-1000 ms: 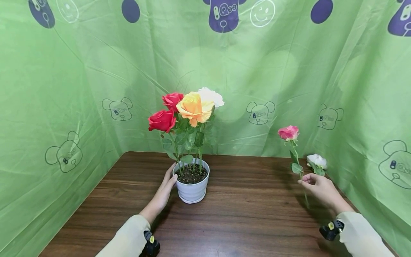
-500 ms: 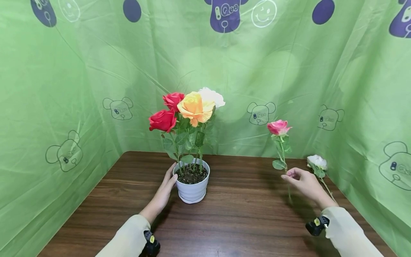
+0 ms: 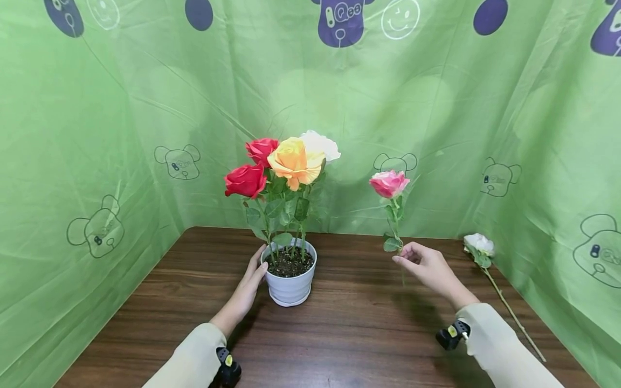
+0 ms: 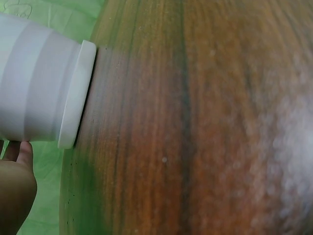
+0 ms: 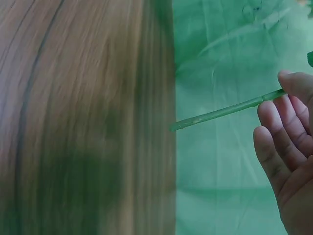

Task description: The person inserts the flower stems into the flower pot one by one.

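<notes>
My right hand (image 3: 432, 269) pinches the green stem (image 5: 230, 111) of a pink rose (image 3: 390, 184) between thumb and fingers. The rose stands upright, its lower stem end pointing down above the table in the head view. My left hand (image 3: 248, 280) rests against the left side of a white flowerpot (image 3: 291, 288), its thumb at the rim and its fingers lying along the wall. Dark soil (image 3: 290, 263) fills the pot. Two red roses (image 3: 245, 181), a yellow-orange rose (image 3: 295, 161) and a white rose (image 3: 320, 145) stand in it. In the left wrist view, fingertips (image 4: 25, 149) touch the pot's wall.
Another white rose (image 3: 479, 244) lies on the right of the wooden table (image 3: 349, 334), its long stem running toward the near right. Green printed cloth (image 3: 349, 97) hangs behind the table and on both sides. Each sleeve bears a small black device (image 3: 453, 334).
My right hand has carried the pink rose leftward toward the pot, away from the white rose lying at the right. The left hand and the pot have stayed in place.
</notes>
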`<state>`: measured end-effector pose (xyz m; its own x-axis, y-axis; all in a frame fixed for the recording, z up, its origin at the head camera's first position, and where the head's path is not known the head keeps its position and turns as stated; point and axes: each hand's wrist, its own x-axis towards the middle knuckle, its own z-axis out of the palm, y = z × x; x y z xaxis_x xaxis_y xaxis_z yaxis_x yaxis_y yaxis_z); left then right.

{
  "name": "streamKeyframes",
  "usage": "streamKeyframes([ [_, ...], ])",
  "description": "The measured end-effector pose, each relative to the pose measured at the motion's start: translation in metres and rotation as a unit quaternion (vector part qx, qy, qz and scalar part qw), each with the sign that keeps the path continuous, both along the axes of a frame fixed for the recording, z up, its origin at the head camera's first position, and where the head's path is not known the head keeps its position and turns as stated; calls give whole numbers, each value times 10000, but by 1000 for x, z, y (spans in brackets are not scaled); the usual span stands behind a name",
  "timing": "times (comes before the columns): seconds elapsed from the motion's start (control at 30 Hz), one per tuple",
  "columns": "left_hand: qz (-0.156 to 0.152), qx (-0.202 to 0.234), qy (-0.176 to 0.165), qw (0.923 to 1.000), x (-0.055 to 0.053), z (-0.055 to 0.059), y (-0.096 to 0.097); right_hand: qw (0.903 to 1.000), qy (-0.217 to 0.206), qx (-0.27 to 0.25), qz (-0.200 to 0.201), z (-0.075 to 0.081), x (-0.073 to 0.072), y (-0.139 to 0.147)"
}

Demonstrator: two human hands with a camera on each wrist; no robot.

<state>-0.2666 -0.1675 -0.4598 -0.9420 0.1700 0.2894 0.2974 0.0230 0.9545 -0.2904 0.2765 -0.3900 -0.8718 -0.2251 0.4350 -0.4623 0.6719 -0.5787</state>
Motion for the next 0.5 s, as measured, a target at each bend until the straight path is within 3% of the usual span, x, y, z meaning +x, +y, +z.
streamKeyframes([
  [0.27,8,-45,25,10000,0,1,0,9979,407,-298,414,17,5,-41],
  [0.5,11,-30,58,10000,0,1,0,9950,397,-499,770,29,7,-68],
])
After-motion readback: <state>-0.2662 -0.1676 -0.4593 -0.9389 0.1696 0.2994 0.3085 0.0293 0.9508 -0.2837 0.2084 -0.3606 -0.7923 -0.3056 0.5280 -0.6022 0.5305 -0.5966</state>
